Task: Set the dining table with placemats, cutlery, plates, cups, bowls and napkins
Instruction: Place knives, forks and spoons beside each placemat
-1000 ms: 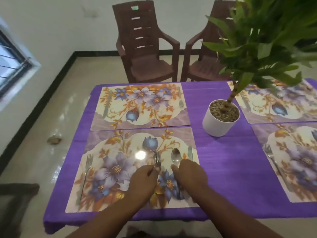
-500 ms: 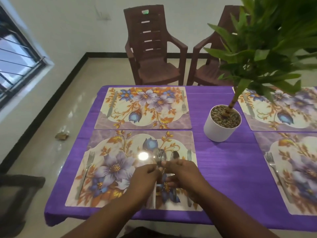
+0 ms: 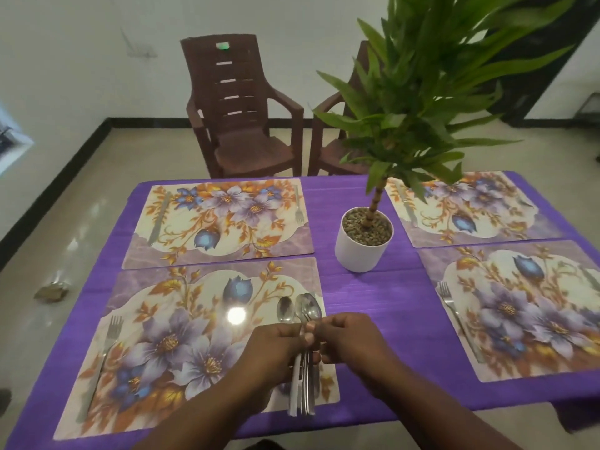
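Several floral placemats lie on the purple tablecloth [image 3: 373, 306]. Over the right side of the near left placemat [image 3: 168, 345], my left hand [image 3: 272, 349] and my right hand [image 3: 350, 339] meet and both pinch a bunch of spoons [image 3: 305, 378]. The spoon bowls [image 3: 306, 308] stick out beyond my fingers and the handles hang down toward the mat's front edge. A fork [image 3: 104, 355] lies on that mat's left side. The far left placemat [image 3: 224, 219] carries a knife [image 3: 159, 219] and a fork [image 3: 298, 206]. On the near right placemat [image 3: 526, 310] lies a fork [image 3: 454, 316].
A white pot [image 3: 360, 251] with a tall green plant [image 3: 418, 92] stands mid-table, its leaves spreading over the far right placemat [image 3: 470, 206]. Two brown plastic chairs [image 3: 240, 108] stand beyond the far edge. A small scrap [image 3: 50, 292] lies on the tiled floor, left.
My hands, apart a second ago, have come together on the spoons. The spoons have gathered into one bunch over the mat's right side. The view has shifted slightly right.
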